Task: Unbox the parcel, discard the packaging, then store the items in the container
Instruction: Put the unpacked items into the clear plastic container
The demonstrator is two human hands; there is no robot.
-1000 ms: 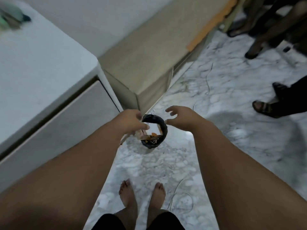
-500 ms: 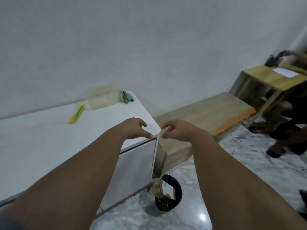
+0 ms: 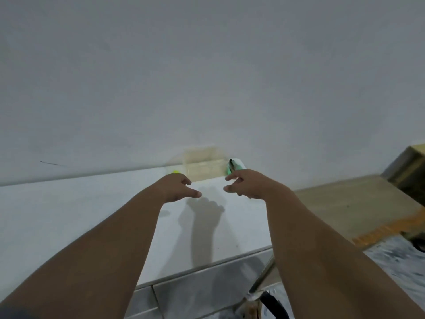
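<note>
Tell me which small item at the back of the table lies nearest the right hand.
The mint-green item, right of the clear container, just behind the right hand; the yellow item lies left of it.

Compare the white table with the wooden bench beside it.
The white table is plain white; the wooden bench is tan. The table stands higher, the bench lower. The bench has an orange strip along its front edge; the table has none. Both are flat-topped and stand against the wall.
</note>
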